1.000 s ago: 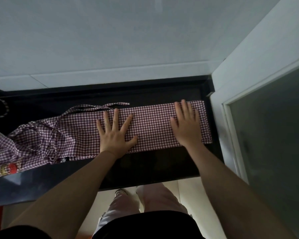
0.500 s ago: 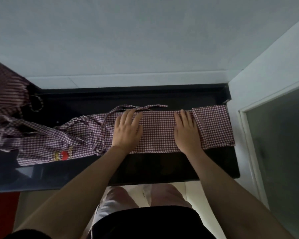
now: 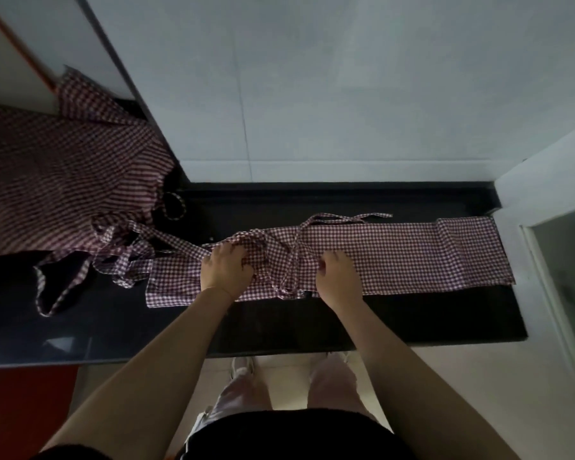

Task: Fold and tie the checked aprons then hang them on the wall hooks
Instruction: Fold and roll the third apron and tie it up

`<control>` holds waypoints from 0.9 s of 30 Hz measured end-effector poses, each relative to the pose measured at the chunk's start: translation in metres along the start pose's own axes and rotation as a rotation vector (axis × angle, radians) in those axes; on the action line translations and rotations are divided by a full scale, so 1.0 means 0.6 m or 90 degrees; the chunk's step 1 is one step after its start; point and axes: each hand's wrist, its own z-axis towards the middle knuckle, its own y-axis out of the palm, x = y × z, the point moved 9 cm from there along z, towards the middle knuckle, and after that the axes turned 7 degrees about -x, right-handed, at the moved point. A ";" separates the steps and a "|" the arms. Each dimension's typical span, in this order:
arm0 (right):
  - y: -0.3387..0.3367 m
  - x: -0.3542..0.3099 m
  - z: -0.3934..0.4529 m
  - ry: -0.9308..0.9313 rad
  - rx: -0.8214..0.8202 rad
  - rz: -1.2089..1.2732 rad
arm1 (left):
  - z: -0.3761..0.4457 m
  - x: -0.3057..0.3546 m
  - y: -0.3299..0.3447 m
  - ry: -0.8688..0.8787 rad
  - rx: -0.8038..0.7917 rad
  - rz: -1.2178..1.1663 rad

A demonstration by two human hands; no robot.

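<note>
A single head-worn view is aimed steeply down, close over the dark surface [image 3: 412, 320] and wall.

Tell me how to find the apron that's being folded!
Look at the black counter under the white wall. One checked apron lies there as a long flat strip, with both hands on it. The other apron, at the left end, is a loose heap.

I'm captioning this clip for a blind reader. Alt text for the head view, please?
Both hands, left hand and right hand, grip a folded checked apron lying lengthwise on a dark counter. Another checked apron lies heaped at left.
</note>
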 end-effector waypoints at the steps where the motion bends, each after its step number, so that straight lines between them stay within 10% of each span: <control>1: 0.002 -0.002 -0.002 0.019 -0.002 0.001 | -0.004 -0.023 -0.007 -0.008 0.004 0.019; 6: 0.010 -0.018 -0.003 0.095 -0.030 0.024 | -0.007 -0.067 -0.052 -0.044 0.033 0.077; 11: 0.026 -0.032 -0.010 0.091 -0.041 0.020 | 0.011 -0.021 -0.029 -0.121 -0.104 -0.293; 17: 0.033 -0.025 -0.011 0.088 -0.081 0.040 | 0.021 0.010 -0.006 -0.190 -0.176 -0.373; 27: 0.028 -0.024 -0.016 0.082 -0.093 0.032 | -0.030 -0.035 -0.003 -0.242 0.001 -0.462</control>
